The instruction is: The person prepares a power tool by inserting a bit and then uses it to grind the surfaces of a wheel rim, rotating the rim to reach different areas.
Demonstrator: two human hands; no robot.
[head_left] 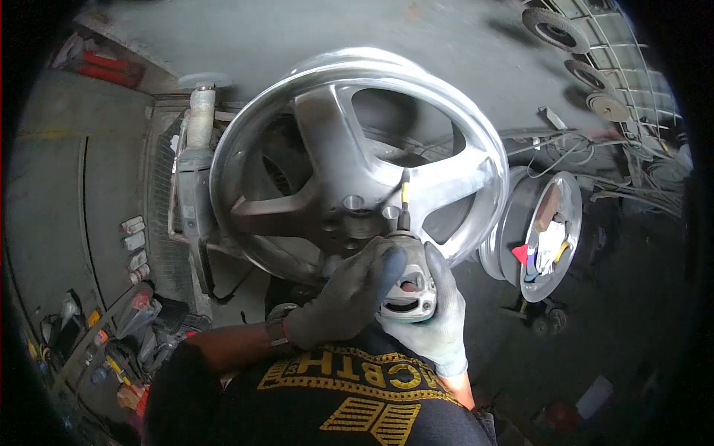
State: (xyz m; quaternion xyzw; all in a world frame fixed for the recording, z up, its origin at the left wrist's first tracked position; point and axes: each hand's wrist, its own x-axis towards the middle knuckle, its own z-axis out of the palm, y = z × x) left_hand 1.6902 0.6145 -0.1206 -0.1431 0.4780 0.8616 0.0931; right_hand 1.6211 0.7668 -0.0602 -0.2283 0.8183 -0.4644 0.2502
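Observation:
A large alloy wheel [335, 160] stands in front of me, its spokes partly bright and partly dull grey. My left hand [342, 293], in a grey glove, is wrapped around the left side and front of a die grinder [408, 286]. My right hand [442, 320], in a paler glove, grips the same tool from the right and below. The grinder's slim bit [405, 195], with a yellow section, points away from me and overlaps the spoke beside the hub holes. Part of the grinder's body is hidden by the gloves.
Another power tool [195, 186] with a round pad stands left of the wheel. At right, a second wheel rim [570, 215] holds a brown block and cloths. Hoses [573, 149] run behind it. Assorted clutter [137, 320] lies at lower left.

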